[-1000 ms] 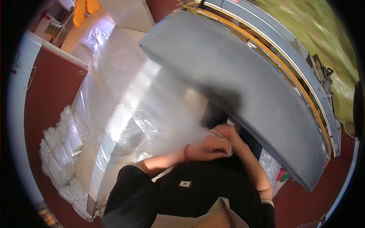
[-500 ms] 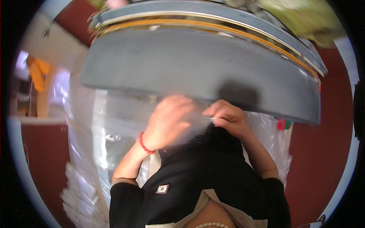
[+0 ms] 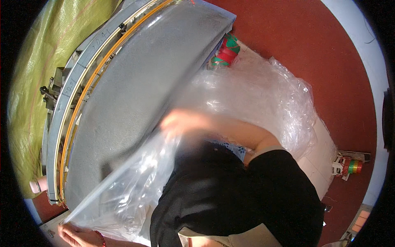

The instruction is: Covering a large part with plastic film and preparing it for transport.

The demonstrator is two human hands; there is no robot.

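A sheet of clear plastic film [image 3: 138, 181] is stretched between my two hands along the near edge of a grey worktable [image 3: 123, 86]. My left hand [image 3: 76, 236], at the lower left past the table's end, is closed on one corner of the film. A red bead bracelet shows at that wrist. Near the middle, my right hand [image 3: 185, 121] is blurred, with its fingers around the film's other end beside the table edge. The film hangs in shiny folds between the hands and my black top.
Crumpled clear plastic [image 3: 284, 107] lies in a heap at the right. A red and green bundle [image 3: 226, 50] sits by the table's far corner. Along the table's far side run an orange strip [image 3: 109, 59] and a metal rail [image 3: 70, 84]. Yellow-green woven sheeting [image 3: 33, 82] lies beyond.
My view has turned to the right along the table. My hands, close together before, are now far apart, with the film drawn out between them; the left has swung out to the lower left.
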